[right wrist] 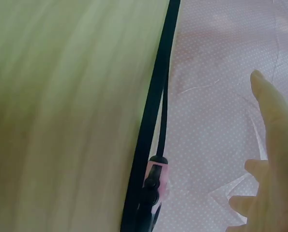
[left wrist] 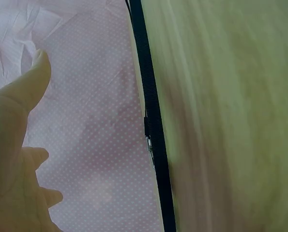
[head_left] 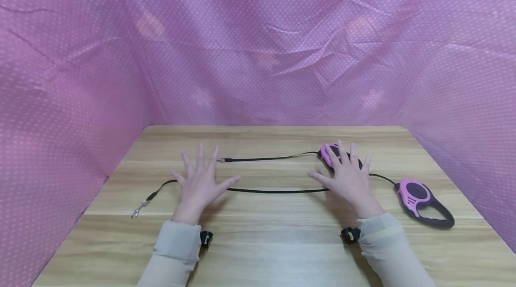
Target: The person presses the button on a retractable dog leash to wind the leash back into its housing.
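Two retractable dog leashes with pink and black cases lie on the wooden table. The near leash (head_left: 417, 193) is at the right; its black strap (head_left: 278, 191) runs left beneath both hands to a metal snap hook (head_left: 139, 208). Behind it is the far leash (head_left: 328, 151), partly hidden by my right hand, with its strap (head_left: 262, 159) stretched left to a small clip (head_left: 222, 160). My left hand (head_left: 198, 186) hovers over the near strap, fingers spread and holding nothing. Likewise spread and holding nothing, my right hand (head_left: 350, 179) is above the table by the far leash.
Pink polka-dot cloth (head_left: 258, 76) hangs behind the table and along both sides. Light wood tabletop (head_left: 278, 233) extends between the forearms. A black wrist device (head_left: 206, 238) is strapped at the left cuff, another device (head_left: 350, 235) at the right.
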`<action>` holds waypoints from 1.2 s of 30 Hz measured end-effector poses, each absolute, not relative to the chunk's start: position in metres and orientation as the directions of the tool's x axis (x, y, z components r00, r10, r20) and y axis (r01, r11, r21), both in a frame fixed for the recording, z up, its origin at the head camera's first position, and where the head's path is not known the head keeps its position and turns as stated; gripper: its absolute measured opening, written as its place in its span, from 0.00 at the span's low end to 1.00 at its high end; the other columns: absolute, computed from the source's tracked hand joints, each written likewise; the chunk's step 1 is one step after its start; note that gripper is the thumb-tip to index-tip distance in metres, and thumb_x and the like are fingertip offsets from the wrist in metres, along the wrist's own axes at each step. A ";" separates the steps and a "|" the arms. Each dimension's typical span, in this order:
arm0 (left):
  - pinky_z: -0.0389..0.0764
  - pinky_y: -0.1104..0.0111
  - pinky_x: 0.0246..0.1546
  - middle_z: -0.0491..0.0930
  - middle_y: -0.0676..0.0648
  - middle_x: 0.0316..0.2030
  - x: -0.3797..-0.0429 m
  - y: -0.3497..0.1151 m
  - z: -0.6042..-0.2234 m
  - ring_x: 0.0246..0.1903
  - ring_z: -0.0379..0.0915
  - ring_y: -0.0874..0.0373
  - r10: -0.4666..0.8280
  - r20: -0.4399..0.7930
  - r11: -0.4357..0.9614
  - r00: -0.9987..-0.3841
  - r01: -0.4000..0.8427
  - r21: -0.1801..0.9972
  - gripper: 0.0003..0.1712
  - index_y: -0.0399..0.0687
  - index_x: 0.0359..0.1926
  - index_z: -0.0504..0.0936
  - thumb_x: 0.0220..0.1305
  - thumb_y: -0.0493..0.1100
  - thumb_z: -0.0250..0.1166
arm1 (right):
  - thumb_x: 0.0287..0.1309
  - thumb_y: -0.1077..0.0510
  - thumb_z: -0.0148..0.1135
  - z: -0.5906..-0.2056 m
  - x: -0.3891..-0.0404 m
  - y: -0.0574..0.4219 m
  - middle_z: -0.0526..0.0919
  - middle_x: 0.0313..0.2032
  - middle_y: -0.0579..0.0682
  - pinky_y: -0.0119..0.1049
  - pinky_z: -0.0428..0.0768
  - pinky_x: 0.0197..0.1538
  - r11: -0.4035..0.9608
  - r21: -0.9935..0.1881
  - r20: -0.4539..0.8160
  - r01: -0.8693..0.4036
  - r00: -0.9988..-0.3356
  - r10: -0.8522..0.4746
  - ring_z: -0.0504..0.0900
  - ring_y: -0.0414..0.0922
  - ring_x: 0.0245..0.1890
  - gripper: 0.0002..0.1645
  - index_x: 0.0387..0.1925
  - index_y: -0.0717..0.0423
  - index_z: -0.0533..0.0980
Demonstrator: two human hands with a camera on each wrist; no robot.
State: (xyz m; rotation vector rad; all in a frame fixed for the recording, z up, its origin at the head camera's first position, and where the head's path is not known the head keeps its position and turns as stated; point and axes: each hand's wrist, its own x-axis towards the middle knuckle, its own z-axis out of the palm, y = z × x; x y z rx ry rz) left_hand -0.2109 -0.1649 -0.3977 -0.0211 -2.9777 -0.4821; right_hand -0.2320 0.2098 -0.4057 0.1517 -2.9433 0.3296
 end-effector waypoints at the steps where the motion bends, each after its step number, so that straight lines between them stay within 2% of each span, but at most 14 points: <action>1: 0.16 0.25 0.54 0.23 0.43 0.78 -0.212 -0.166 -0.397 0.70 0.06 0.30 -0.004 0.130 0.949 -0.992 0.038 0.314 0.65 0.68 0.78 0.35 0.48 0.89 0.46 | 0.48 0.12 0.43 -0.405 -0.232 0.209 0.40 0.79 0.55 0.73 0.23 0.67 0.970 -0.212 0.188 -0.121 -0.979 -0.081 0.33 0.65 0.77 0.63 0.78 0.35 0.44; 8: 0.23 0.22 0.55 0.26 0.42 0.78 -0.221 -0.168 -0.392 0.71 0.10 0.28 -0.009 0.145 0.943 -0.989 0.039 0.331 0.63 0.66 0.79 0.36 0.51 0.86 0.50 | 0.50 0.13 0.45 -0.398 -0.237 0.204 0.39 0.79 0.55 0.73 0.27 0.68 0.951 -0.282 0.178 -0.131 -0.981 -0.082 0.31 0.64 0.77 0.62 0.78 0.35 0.41; 13: 0.20 0.24 0.56 0.26 0.42 0.78 -0.228 -0.167 -0.390 0.72 0.11 0.29 -0.007 0.133 0.933 -0.991 0.042 0.359 0.65 0.65 0.79 0.36 0.49 0.88 0.47 | 0.51 0.13 0.44 -0.393 -0.243 0.201 0.39 0.79 0.53 0.73 0.30 0.69 0.937 -0.326 0.165 -0.129 -0.983 -0.078 0.31 0.63 0.77 0.62 0.79 0.36 0.40; 16: 0.23 0.24 0.58 0.25 0.43 0.78 -0.231 -0.167 -0.392 0.72 0.14 0.29 -0.013 0.111 0.927 -0.994 0.030 0.374 0.66 0.64 0.79 0.36 0.48 0.89 0.46 | 0.52 0.14 0.43 -0.391 -0.246 0.201 0.40 0.79 0.55 0.73 0.32 0.70 0.936 -0.328 0.144 -0.126 -0.986 -0.082 0.32 0.64 0.77 0.63 0.79 0.39 0.39; 20: 0.30 0.24 0.61 0.25 0.44 0.78 -0.235 -0.167 -0.394 0.74 0.19 0.29 -0.021 0.095 0.908 -0.995 0.020 0.418 0.66 0.66 0.78 0.34 0.47 0.89 0.46 | 0.55 0.16 0.43 -0.387 -0.250 0.199 0.43 0.79 0.57 0.71 0.37 0.71 0.933 -0.334 0.138 -0.138 -0.986 -0.097 0.36 0.64 0.77 0.62 0.79 0.45 0.41; 24: 0.30 0.27 0.64 0.27 0.43 0.78 -0.239 -0.168 -0.394 0.74 0.21 0.29 -0.023 0.103 0.883 -0.994 0.028 0.468 0.66 0.68 0.78 0.32 0.47 0.88 0.48 | 0.56 0.16 0.43 -0.384 -0.258 0.197 0.48 0.78 0.58 0.69 0.41 0.72 0.921 -0.358 0.147 -0.151 -0.984 -0.104 0.42 0.66 0.76 0.62 0.78 0.50 0.45; 31: 0.40 0.30 0.68 0.35 0.40 0.79 -0.249 -0.163 -0.396 0.75 0.31 0.30 -0.015 0.137 0.850 -0.990 0.060 0.524 0.64 0.64 0.79 0.35 0.53 0.81 0.57 | 0.58 0.20 0.47 -0.390 -0.265 0.199 0.56 0.75 0.60 0.68 0.52 0.70 0.906 -0.406 0.146 -0.120 -0.987 -0.066 0.52 0.64 0.74 0.58 0.77 0.53 0.53; 36: 0.48 0.31 0.67 0.41 0.39 0.78 -0.254 -0.161 -0.399 0.74 0.39 0.30 -0.030 0.149 0.839 -0.988 0.056 0.541 0.62 0.60 0.79 0.38 0.56 0.74 0.62 | 0.58 0.20 0.47 -0.396 -0.267 0.205 0.59 0.74 0.63 0.69 0.59 0.65 0.898 -0.434 0.119 -0.067 -0.993 -0.016 0.56 0.65 0.72 0.57 0.76 0.51 0.54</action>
